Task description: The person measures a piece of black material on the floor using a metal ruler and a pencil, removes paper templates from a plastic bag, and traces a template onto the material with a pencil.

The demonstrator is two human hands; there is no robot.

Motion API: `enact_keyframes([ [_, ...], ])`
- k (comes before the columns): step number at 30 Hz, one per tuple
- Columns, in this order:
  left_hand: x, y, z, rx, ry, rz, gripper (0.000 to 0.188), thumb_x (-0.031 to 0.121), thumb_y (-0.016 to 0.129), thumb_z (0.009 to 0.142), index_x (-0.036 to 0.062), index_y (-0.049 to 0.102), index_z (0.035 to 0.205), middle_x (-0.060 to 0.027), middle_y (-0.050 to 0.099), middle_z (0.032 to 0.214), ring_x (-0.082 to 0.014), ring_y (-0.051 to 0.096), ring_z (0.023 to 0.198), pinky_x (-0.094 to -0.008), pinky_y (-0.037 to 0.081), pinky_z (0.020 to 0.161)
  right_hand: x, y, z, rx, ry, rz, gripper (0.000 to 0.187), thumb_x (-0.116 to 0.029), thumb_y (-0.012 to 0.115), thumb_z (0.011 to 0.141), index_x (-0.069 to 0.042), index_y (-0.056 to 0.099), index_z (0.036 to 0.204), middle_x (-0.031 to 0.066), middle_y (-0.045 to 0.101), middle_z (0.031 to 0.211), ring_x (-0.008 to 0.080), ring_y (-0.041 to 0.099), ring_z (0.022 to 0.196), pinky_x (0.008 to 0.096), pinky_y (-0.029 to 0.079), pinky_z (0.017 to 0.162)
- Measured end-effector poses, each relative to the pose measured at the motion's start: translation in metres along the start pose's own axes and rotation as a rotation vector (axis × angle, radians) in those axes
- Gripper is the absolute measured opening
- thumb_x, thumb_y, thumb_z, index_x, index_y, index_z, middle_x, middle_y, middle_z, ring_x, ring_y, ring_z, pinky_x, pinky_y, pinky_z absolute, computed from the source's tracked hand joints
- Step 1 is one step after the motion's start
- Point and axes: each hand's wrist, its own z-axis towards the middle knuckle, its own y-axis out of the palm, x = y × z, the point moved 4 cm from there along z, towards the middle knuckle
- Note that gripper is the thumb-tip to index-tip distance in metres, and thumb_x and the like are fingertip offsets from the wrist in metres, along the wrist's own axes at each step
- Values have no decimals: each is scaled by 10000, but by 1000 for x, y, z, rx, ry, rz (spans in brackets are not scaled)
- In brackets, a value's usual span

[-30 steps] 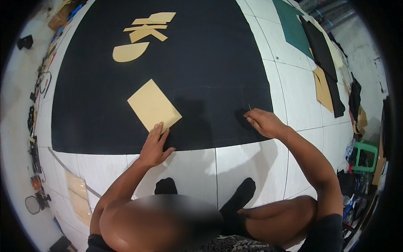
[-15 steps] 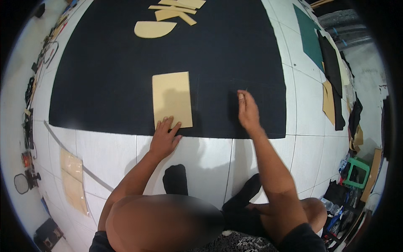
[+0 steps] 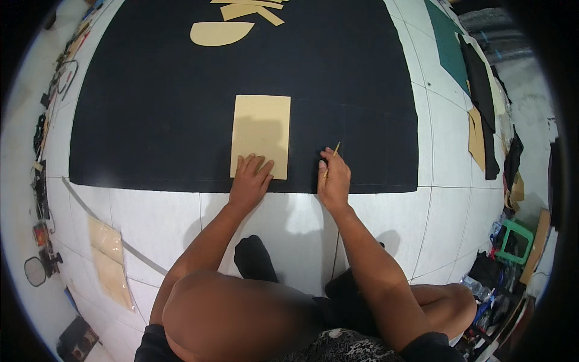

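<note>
Head view: the left hand [image 3: 252, 179], spread and grasping nothing, rests on the near end of a tan card [image 3: 261, 114] lying on black cloth [image 3: 151, 120]. The right hand [image 3: 335, 181] grips a pencil-like stick [image 3: 337, 147], right of the card. Even finger pressure should best prevent slippage.

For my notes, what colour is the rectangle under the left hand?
The rectangle is pale yellowish tan, best seen in the head view.
</note>
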Motion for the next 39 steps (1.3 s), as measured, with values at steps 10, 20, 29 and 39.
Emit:
enact_keyframes([
  [10, 3, -2, -1, 18, 6, 34, 406, 275, 725, 922, 157, 677, 1307, -153, 535, 1446, -417, 471, 1370, -563, 364, 1158, -27, 37, 11, -105, -47, -39, 584, -345, 681, 968, -37, 497, 1429, 164, 459, 1552, 337, 318, 1507, 535, 133, 1245],
  [20, 1, -1, -5, 3, -34, 16, 413, 274, 744, 902, 174, 686, 1299, -143, 544, 1440, -401, 470, 1366, -565, 348, 1171, -24, 41, 10, -103, -72, 18, 761, -398, 775, 885, -10, 454, 1456, 182, 447, 1556, 352, 273, 1527, 533, 74, 1256],
  [29, 0, 0, -5, 1, -25, 4, 418, 264, 755, 891, 157, 691, 1289, -151, 548, 1426, -410, 465, 1361, -592, 332, 1172, -23, 40, 11, -122, -54, 27, 776, -393, 781, 878, -7, 449, 1465, 189, 445, 1555, 353, 260, 1533, 530, 59, 1258],
  [39, 0, 0, -4, -27, -34, -17, 426, 264, 756, 892, 144, 684, 1295, -164, 536, 1439, -424, 455, 1373, -606, 319, 1171, -22, 38, 12, -117, -76, 10, 816, -412, 802, 868, 1, 436, 1469, 207, 461, 1541, 397, 291, 1512, 550, 91, 1246],
])
